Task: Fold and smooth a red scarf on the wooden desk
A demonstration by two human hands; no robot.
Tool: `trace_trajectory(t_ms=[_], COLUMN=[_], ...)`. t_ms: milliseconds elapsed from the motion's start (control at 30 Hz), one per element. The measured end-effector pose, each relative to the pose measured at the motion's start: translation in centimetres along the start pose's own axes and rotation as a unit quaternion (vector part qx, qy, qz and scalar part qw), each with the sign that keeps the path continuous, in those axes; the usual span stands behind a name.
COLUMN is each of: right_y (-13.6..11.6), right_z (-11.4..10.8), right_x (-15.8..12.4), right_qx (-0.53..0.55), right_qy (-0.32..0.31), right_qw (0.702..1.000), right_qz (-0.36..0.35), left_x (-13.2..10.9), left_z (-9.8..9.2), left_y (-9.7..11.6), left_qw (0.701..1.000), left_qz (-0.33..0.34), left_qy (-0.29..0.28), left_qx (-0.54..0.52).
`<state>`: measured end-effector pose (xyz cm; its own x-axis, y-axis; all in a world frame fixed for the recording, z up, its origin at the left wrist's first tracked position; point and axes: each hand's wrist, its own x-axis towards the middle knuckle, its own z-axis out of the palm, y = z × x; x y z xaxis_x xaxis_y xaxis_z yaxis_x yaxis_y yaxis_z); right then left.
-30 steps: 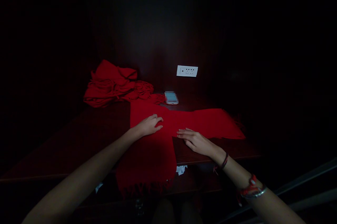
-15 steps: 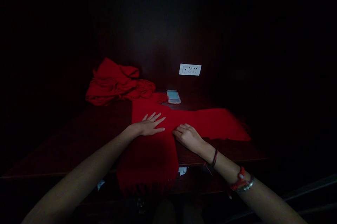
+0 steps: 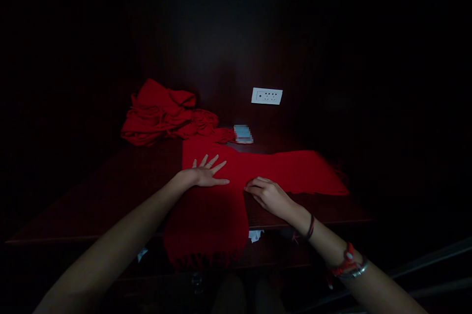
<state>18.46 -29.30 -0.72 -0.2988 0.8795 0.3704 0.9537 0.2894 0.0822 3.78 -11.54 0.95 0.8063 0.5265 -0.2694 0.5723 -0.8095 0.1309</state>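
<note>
A red fringed scarf (image 3: pixel 212 215) lies bent on the dark wooden tabletop. One part hangs over the front edge with its fringe down, and the other runs off to the right. My left hand (image 3: pixel 208 172) rests flat on it, fingers spread, a ring on one finger. At the inner corner of the bend, my right hand (image 3: pixel 268 195) has its fingers drawn together on the scarf's edge. Its fingertips are partly hidden.
A heap of red fringed cloth (image 3: pixel 158 115) sits at the back left. Beside it lies a blurred-out light blue rectangular thing (image 3: pixel 243 133). A white socket panel (image 3: pixel 267 96) is on the dark back wall. White scraps (image 3: pixel 255 236) show below the table's front edge.
My left hand has shifted slightly left with its fingers still spread. My right hand has moved a little to the right, staying at the scarf's inner edge.
</note>
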Motion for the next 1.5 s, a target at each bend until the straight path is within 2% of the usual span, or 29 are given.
trace_trajectory(t_ms=[100, 267, 333, 433, 533, 600, 700, 767, 833, 967, 1133, 1367, 1500], right_y=[0.0, -0.3, -0.1, 1.3, 4.5, 7.4, 11.7, 13.8, 15.1, 16.4, 17.1, 17.4, 17.7], right_z=[-0.2, -0.7, -1.3, -3.0, -5.5, -6.9, -8.0, -8.0, -7.6, -6.8, -6.9, -6.9, -7.8], right_x=[-0.8, -1.4, -1.5, -1.6, -2.3, -3.3, -5.4, -6.8, -7.7, -7.7, -6.5, -6.2, -6.1], right_qx=[0.041, 0.061, 0.063, 0.064, 0.030, -0.022, -0.085, -0.079, -0.053, -0.007, 0.016, -0.005, -0.036], right_qy=[0.009, -0.002, -0.014, -0.011, 0.040, 0.043, -0.034, -0.098, -0.139, -0.169, -0.207, -0.187, -0.158], right_qw=[0.999, 0.998, 0.997, 0.997, 0.986, 0.957, 0.875, 0.830, 0.802, 0.782, 0.770, 0.767, 0.777], right_qz=[0.015, 0.035, 0.034, 0.051, 0.156, 0.286, 0.475, 0.543, 0.579, 0.600, 0.603, 0.614, 0.608], left_x=[-0.1, -0.2, -0.3, 0.0, 1.1, 2.3, 4.2, 5.2, 6.0, 6.7, 6.8, 6.3, 6.1], left_z=[0.0, 0.7, 0.5, -0.6, -2.0, -2.4, -1.5, -0.2, 1.1, 2.3, 2.2, 1.8, 1.8], left_y=[0.0, -0.4, -0.7, -0.3, 1.7, 3.7, 6.2, 7.0, 7.1, 6.4, 6.5, 6.8, 6.9], left_qw=[1.000, 0.999, 1.000, 1.000, 0.996, 0.991, 0.987, 0.988, 0.990, 0.988, 0.986, 0.987, 0.987], left_qz=[-0.017, 0.000, 0.006, 0.013, 0.034, 0.059, 0.075, 0.067, 0.057, 0.051, 0.051, 0.050, 0.045], left_qy=[0.003, 0.038, 0.028, 0.016, 0.077, 0.117, 0.140, 0.138, 0.131, 0.148, 0.157, 0.155, 0.157], left_qx=[-0.003, 0.000, 0.000, -0.005, -0.008, -0.008, -0.015, -0.017, -0.012, 0.000, 0.002, -0.001, 0.002])
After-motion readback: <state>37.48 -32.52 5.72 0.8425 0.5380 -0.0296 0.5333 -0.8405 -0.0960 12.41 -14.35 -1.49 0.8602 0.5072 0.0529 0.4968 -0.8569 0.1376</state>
